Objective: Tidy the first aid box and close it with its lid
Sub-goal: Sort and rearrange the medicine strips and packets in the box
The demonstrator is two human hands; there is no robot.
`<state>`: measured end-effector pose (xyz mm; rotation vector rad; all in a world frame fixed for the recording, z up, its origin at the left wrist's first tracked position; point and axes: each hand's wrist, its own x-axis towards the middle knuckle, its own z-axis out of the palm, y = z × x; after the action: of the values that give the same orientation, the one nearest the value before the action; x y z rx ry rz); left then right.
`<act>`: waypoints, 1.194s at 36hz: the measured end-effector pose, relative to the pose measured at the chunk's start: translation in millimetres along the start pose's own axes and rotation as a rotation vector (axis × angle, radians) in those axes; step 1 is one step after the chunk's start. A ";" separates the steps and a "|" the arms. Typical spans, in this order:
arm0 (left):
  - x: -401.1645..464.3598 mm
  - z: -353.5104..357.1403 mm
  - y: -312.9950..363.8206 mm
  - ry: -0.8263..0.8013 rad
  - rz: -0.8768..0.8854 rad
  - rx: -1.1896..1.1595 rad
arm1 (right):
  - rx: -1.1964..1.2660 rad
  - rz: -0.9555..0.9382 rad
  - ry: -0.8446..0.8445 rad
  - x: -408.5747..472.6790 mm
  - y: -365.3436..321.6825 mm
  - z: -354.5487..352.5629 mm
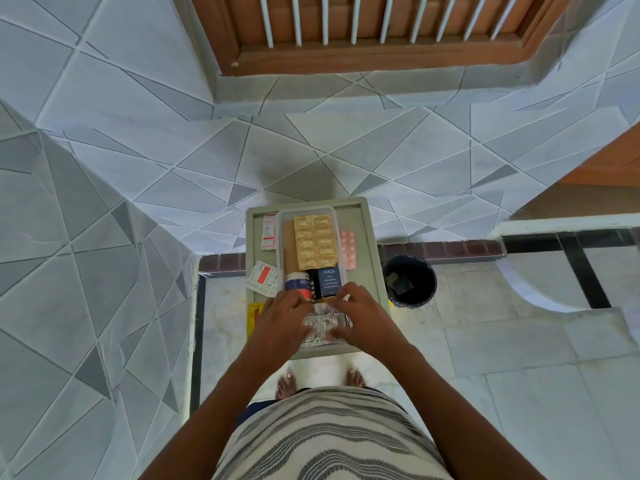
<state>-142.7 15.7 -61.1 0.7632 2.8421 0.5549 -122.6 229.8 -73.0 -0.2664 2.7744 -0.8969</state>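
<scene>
A clear plastic first aid box (281, 237) stands on a grey-green tray (367, 237). Inside it lie a gold blister pack (316, 242), a dark blue carton (329, 281) and a roll of adhesive tape (298, 285). At the near end my left hand (282, 322) and my right hand (360, 315) both grip silver blister strips (323, 325). A pink blister strip (348, 249) lies on the tray to the right of the box. Red-and-white sachets (269, 231) (262, 276) lie to its left. I see no lid.
The tray sits on a small stand over a marble floor, with patterned grey tiles beyond. A dark waste bin (410, 282) stands just to the right. A yellow packet (253, 318) pokes out by my left wrist. My bare feet (287, 384) are below the tray.
</scene>
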 end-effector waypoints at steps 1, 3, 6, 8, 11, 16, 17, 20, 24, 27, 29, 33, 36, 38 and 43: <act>-2.1 1.0 -1.1 -0.054 -0.018 -0.026 | -0.013 0.001 -0.019 0.1 0.2 0.0; -4.9 4.8 -2.6 -0.130 -0.058 -0.019 | -0.073 -0.004 -0.018 0.5 1.2 1.5; -4.5 10.5 -0.9 -0.142 -0.053 0.045 | -0.206 -0.022 0.003 3.3 2.3 4.2; -2.3 11.6 1.8 -0.143 -0.048 0.095 | -0.248 -0.024 -0.010 5.9 1.1 4.0; 0.2 5.6 3.5 -0.176 -0.072 0.031 | -0.153 -0.012 -0.027 9.5 1.5 -2.5; 8.6 -15.2 -4.4 0.116 -0.394 -0.492 | 0.286 0.170 0.358 21.4 9.8 -22.1; 11.0 -16.4 -8.2 0.226 -0.471 -0.496 | 0.279 0.213 0.428 27.5 14.6 -24.1; 23.2 -12.0 -32.3 0.436 -0.685 -0.521 | 0.173 0.367 0.384 56.0 36.8 -23.2; 43.9 -0.7 -70.4 0.322 -0.886 -0.431 | 0.109 0.537 0.208 90.5 53.1 -20.9; 55.4 5.7 -89.8 0.153 -0.931 -0.370 | 0.063 0.643 0.191 110.0 51.2 -21.7; 59.7 11.3 -100.2 0.065 -0.901 -0.376 | 0.033 0.713 0.180 118.5 44.6 -22.0; 66.4 14.3 -103.9 0.019 -0.895 -0.346 | -0.011 0.797 0.179 133.3 33.5 -20.7; 70.4 15.6 -104.8 0.075 -0.891 -0.360 | 0.091 0.836 0.189 139.5 36.8 -15.9; 71.2 14.4 -107.4 0.094 -0.888 -0.383 | 0.197 0.826 0.218 139.6 44.4 -12.9; 71.4 5.7 -118.3 0.135 -0.906 -0.475 | 0.315 0.741 0.324 125.8 50.6 -15.9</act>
<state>-256.5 -41.2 -115.3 -0.6277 2.5887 1.0408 -252.9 249.4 -108.8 0.9622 2.5777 -1.1905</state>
